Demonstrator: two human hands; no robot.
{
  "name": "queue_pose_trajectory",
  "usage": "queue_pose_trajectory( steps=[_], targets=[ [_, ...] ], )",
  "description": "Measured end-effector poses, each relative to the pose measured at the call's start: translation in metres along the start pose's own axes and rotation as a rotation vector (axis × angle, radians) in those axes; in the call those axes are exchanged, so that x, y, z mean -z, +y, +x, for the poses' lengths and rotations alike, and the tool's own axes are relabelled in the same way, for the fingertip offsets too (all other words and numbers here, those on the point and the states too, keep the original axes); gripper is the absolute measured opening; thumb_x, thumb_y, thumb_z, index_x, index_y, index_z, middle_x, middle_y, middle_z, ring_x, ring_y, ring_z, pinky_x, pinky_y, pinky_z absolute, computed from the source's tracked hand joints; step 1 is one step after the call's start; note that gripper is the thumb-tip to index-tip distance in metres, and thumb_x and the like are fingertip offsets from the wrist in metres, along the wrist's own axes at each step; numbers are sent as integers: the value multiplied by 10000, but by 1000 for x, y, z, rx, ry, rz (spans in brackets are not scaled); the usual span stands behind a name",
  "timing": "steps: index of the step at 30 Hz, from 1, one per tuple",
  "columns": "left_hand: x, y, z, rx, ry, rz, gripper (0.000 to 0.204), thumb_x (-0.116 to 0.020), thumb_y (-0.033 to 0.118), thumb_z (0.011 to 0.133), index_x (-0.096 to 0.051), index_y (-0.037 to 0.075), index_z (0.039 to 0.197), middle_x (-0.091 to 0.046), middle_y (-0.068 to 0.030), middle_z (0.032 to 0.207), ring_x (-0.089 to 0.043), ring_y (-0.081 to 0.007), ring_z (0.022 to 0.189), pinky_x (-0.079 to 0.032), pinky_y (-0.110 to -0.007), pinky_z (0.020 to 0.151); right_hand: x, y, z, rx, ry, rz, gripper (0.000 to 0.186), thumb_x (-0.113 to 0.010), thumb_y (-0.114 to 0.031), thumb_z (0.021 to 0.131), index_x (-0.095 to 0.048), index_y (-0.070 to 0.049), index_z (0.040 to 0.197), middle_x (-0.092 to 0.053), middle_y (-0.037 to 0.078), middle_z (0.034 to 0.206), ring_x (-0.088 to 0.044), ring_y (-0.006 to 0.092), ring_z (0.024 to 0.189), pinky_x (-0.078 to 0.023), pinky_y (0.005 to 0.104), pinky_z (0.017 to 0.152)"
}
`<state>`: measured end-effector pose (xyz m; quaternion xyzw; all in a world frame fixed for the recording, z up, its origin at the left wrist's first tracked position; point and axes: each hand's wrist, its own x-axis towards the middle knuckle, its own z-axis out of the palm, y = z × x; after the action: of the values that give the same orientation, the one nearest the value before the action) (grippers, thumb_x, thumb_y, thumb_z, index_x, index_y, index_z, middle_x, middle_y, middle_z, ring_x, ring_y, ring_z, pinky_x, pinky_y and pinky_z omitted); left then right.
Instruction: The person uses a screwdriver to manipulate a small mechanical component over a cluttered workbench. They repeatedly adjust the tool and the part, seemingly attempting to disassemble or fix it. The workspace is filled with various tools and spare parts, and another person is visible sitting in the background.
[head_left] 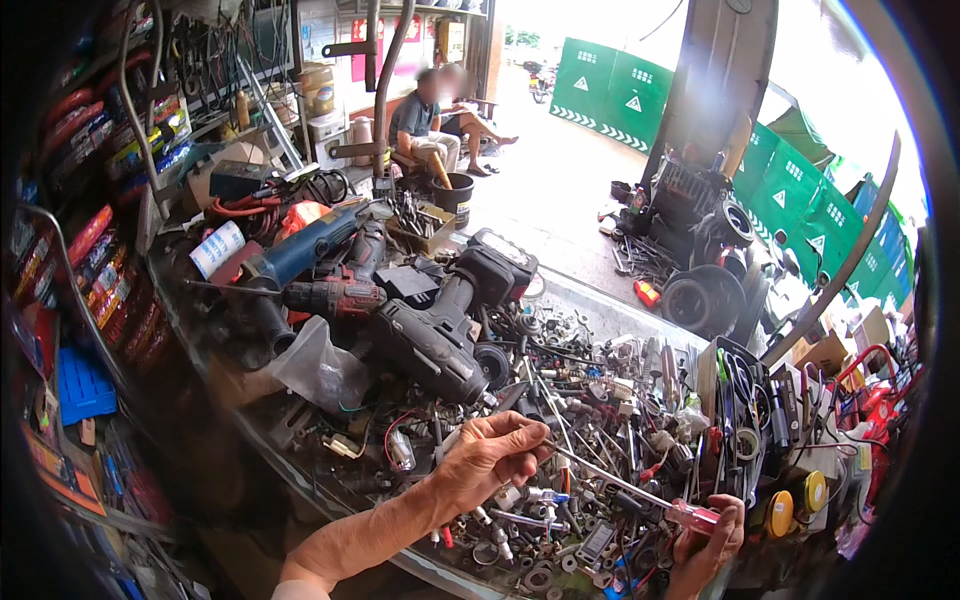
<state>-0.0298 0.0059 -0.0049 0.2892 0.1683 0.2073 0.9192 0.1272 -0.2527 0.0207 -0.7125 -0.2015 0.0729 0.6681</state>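
Observation:
A long screwdriver (615, 481) with a thin metal shaft and a clear pinkish-red handle is held between both hands over the cluttered bench. My right hand (708, 545) is closed round its handle at the lower right. The thumb and fingers of my left hand (492, 458) pinch the far tip end of the shaft; whether a small part sits there too is hidden by the fingers. Beneath the shaft lie loose nuts, washers, bolts and small fittings (540, 580). Just beyond my left hand rests a black cordless impact wrench (430, 345).
A red-and-black cordless drill (335, 290), a blue angle grinder (310, 245) and a clear plastic bag (322, 365) lie to the left. A bin of hand tools (745, 400) stands at the right, near yellow round tapes (780, 513). Two seated people (425, 125) are in the background.

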Motion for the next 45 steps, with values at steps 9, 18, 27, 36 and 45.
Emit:
queue_pose_trajectory(
  steps=[9,18,27,36,45],
  targets=[
    [-6,1,-5,37,27,35,163,-609,139,887,-640,-4,959,-659,-111,773,-601,-95,567,-458,-214,449,-17,-5,4,182,37,290,384,-527,-284,830,-452,3,1072,-485,91,767,-450,98,418,-385,220,369],
    [-4,3,-4,32,17,23,157,-642,155,868,-622,13,930,-663,-106,789,-622,-102,569,-467,-205,445,-13,5,8,180,106,221,341,-562,-265,869,-465,0,1061,-493,54,768,-432,72,394,-328,194,326],
    [-6,6,-4,33,34,5,147,-642,157,868,-628,21,922,-658,-97,774,-619,-104,558,-463,-202,437,11,18,12,60,54,69,376,-537,-324,899,-458,1,1071,-492,41,771,-421,62,393,-303,195,323],
    [-7,4,-5,26,80,74,177,-613,175,888,-639,7,938,-653,-95,760,-584,-85,544,-411,-200,415,-21,-4,7,182,91,283,424,-559,-235,786,-447,6,1118,-474,83,811,-433,88,410,-358,209,335],
    [-5,2,-2,34,34,36,144,-625,161,881,-633,26,929,-662,-99,776,-619,-105,560,-455,-199,436,-7,4,8,179,124,130,412,-561,-353,899,-468,6,1079,-471,12,732,-364,43,375,-242,194,320]
  ],
)
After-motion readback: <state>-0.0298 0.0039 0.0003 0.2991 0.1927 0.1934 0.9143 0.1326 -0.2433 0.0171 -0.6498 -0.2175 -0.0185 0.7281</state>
